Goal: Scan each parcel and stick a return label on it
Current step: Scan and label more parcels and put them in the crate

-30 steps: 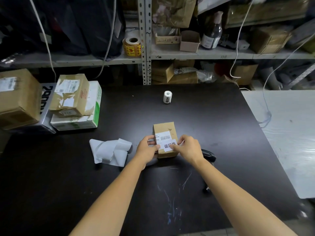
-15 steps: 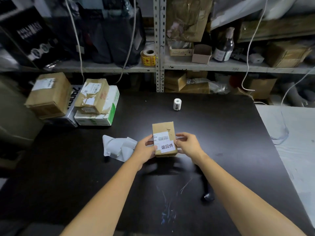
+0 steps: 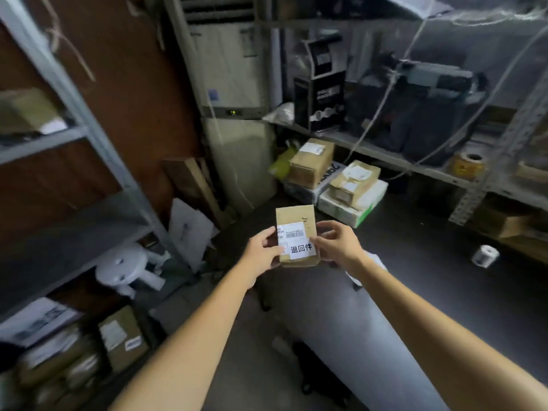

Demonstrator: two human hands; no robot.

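Your left hand (image 3: 263,251) and right hand (image 3: 336,246) are gripping the parcel (image 3: 295,216), fingers curled round its sides; slackening either grip would be risking a drop, or the label (image 3: 302,248) peeling.

There are two hands, the left hand (image 3: 261,251) and the right hand (image 3: 336,247), and one parcel (image 3: 295,216) with two labels, a barcode label (image 3: 293,232) and a return label (image 3: 302,249). Toward the right are two brown boxes (image 3: 310,164), two pale boxes (image 3: 345,208), one white roll (image 3: 485,256) and one yellow tape roll (image 3: 469,165).
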